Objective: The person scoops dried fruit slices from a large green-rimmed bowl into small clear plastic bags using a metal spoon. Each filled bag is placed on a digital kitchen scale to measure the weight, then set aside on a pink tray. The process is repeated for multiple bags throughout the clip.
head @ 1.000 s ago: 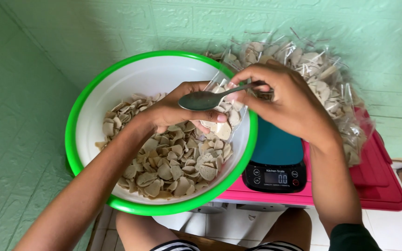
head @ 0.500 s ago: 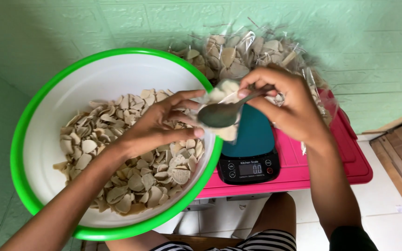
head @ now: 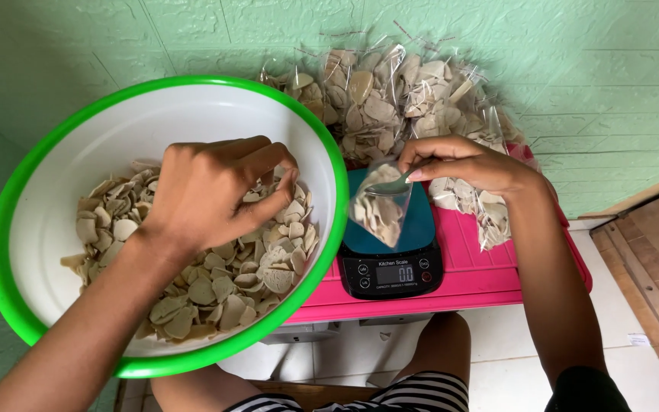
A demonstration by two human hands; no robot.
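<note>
Chips first, nearest the camera: a heap of pale, flat dried chips [head: 215, 282] lies in the white basin with the green rim [head: 9, 229], and the left hand [head: 207, 194] is right down on top of that heap, fingers curled and pinching together at the tips, closed on or about a few pieces, though what sits between them is hidden. Just across the rim, to the right and a touch farther off, the right hand [head: 467, 164] hangs over the digital scale [head: 390, 263], its grip closed on a metal spoon [head: 390, 185] together with the top edge of a small clear bag [head: 381, 210]. That bag hangs mouth up, long axis roughly upright, partly filled, its bottom on or just above the scale's teal platform; I cannot tell which. So the bag lies to the right of the left hand, past the rim. The scale sits on a pink tabletop [head: 482, 267]. Farthest back, filled bags [head: 390, 99] pile against the green wall [head: 612, 76].
</note>
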